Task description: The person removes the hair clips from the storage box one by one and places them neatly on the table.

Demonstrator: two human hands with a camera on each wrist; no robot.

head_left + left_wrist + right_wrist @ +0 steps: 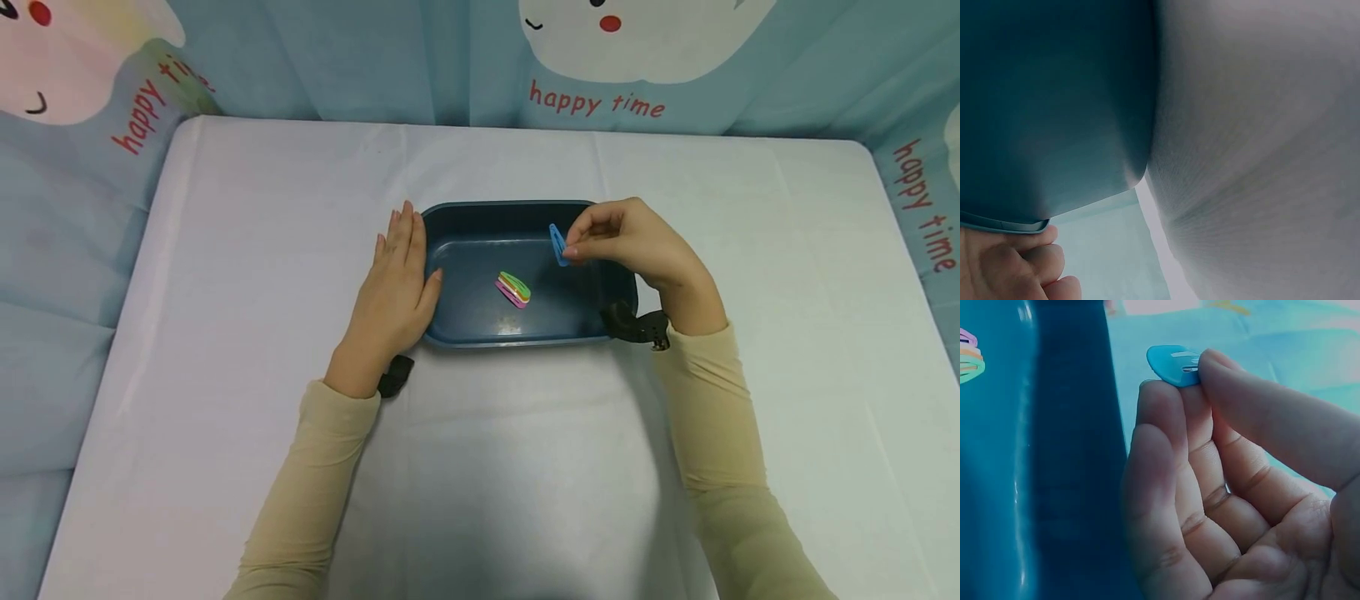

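Note:
A blue snap hair clip is pinched between the thumb and fingers of my right hand, above the right part of a dark blue tray. The right wrist view shows the clip at the fingertips. Inside the tray, near its middle, lie several hair clips close together, in green, orange or white, and pink. My left hand rests against the tray's left side with straight fingers, the thumb at the rim. In the left wrist view its fingers show beside the tray's rim.
A white cloth covers the table around the tray. Light blue curtains with cartoon prints hang behind the table and at its sides. Each wrist wears a black strap, such as the right strap.

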